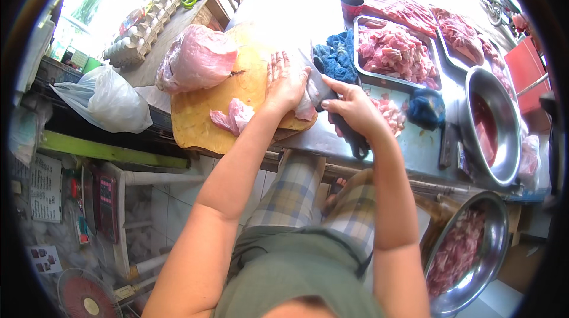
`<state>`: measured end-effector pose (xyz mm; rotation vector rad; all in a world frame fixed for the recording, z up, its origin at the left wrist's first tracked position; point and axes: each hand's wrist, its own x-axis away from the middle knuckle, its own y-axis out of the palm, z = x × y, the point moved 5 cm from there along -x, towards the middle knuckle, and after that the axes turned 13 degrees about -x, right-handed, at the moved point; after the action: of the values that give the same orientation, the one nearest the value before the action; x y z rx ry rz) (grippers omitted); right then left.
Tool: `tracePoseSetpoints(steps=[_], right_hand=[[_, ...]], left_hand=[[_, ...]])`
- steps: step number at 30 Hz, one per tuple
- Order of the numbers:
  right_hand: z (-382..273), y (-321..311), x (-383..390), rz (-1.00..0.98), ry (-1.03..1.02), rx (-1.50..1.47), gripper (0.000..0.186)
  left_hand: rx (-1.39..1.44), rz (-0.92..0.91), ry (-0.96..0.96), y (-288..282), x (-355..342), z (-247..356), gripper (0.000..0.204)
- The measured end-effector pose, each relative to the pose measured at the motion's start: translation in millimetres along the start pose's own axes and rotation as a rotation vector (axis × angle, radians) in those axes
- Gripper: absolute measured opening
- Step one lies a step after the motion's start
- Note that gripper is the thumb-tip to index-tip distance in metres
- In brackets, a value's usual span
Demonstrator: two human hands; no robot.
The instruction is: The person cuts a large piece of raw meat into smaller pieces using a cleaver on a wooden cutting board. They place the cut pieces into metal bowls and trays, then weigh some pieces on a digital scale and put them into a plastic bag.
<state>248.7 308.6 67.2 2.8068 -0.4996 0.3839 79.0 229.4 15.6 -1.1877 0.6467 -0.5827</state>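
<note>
My left hand (284, 87) rests at the yellow cutting board's right side, fingers stretched out, against a pale strip of meat (306, 112). Beside it my right hand (349, 104) is closed on a knife with a broad steel blade (315, 84) and black handle (354, 140), the blade close to my left fingers. A large pink meat block (195, 57) and a smaller piece (231, 117) lie on the board (192, 134). Chopped meat (388, 110) lies right of my right hand, partly hidden by it.
Behind are blue cloths (335, 54) and a tray of meat (394, 51). Steel bowls (507, 122) (492, 241) stand right, another blue bundle (425, 107) nearer. Left are egg trays (133, 36) and a white plastic bag (112, 98). A fan (89, 300) sits low left.
</note>
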Motion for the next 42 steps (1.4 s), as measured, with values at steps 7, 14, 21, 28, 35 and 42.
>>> tracePoseSetpoints(steps=[7, 14, 21, 28, 35, 42], right_hand=[[4.3, 6.2, 5.0, 0.002, 0.003, -0.041, 0.065], [16.3, 13.8, 24.9, 0.045, 0.038, -0.051, 0.066], [19.9, 24.9, 3.7, 0.059, 0.009, -0.114, 0.066], [35.5, 32.5, 30.0, 0.065, 0.030, -0.165, 0.066], [39.8, 48.5, 25.2, 0.120, 0.015, -0.126, 0.066], [46.4, 65.0, 87.1, 0.117, 0.064, -0.097, 0.064]], left_hand=[[-0.063, -0.090, -0.023, -2.3, -0.1, 0.1, 0.083], [-0.029, -0.037, 0.020, -1.2, 1.1, 0.2, 0.086], [-0.074, -0.147, 0.025, -8.0, -0.6, 2.7, 0.087], [-0.107, -0.031, 0.071, 1.1, -1.0, 0.9, 0.077], [-0.112, 0.006, 0.145, 0.9, -8.4, -3.0, 0.058], [-0.024, -0.240, 0.344, -5.6, -11.3, 3.1, 0.044]])
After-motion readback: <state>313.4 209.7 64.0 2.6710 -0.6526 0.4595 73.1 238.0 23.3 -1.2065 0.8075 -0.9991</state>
